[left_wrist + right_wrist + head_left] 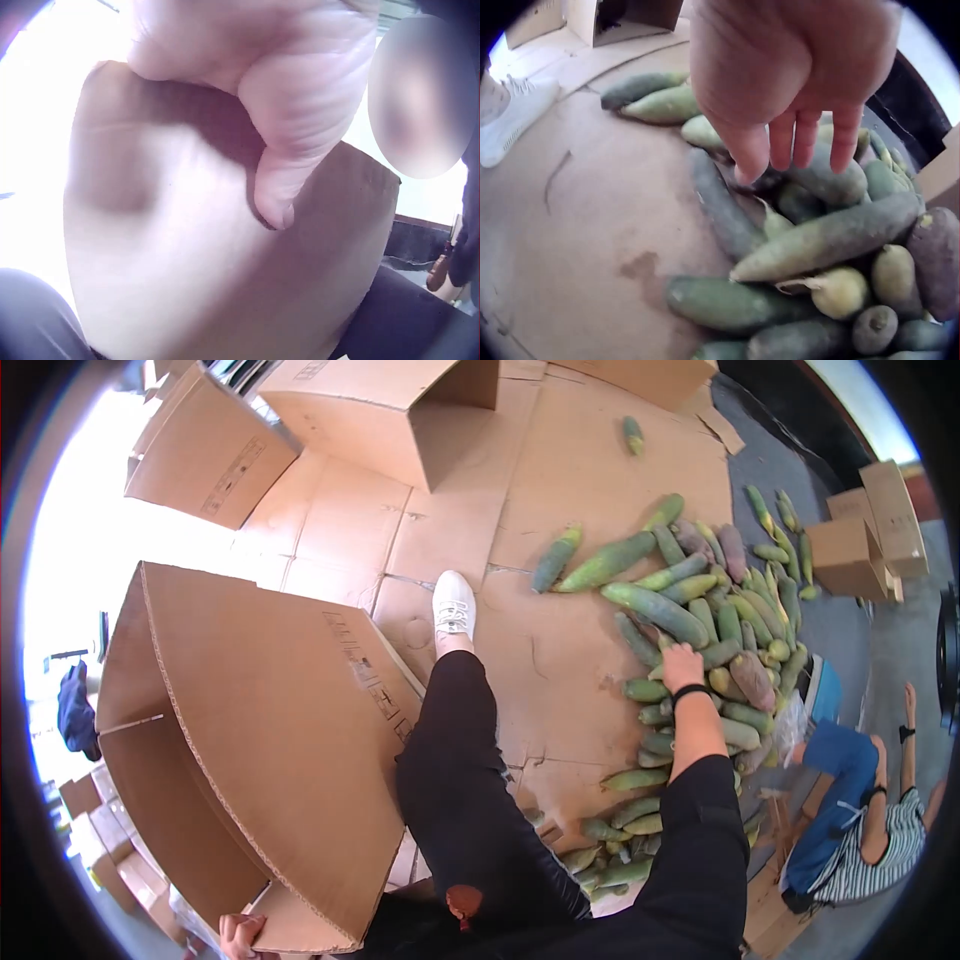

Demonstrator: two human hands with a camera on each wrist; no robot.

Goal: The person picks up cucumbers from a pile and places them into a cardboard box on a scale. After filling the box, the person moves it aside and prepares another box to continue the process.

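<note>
The left hand (240, 935) grips the bottom edge of a large open cardboard box (270, 710); in the left wrist view the thumb of that hand (277, 112) lies flat on the cardboard (187, 247) and its fingers are hidden. Above a pile of green and purplish long radishes (655, 612) is the right hand (683, 665). From the right wrist, that hand (795, 82) shows its thumb and fingers pointing down, fairly straight, at a thick green radish (829, 176). Whether the fingertips touch it is unclear. A long pale-green radish (825, 236) lies closer to the camera.
Flattened cardboard (560, 650) covers the floor, with a white shoe (454, 605) on it. More boxes (350, 410) stand at the top. A person in a striped shirt (870, 860) is at the lower right, beside the pile. One radish (632, 435) lies apart.
</note>
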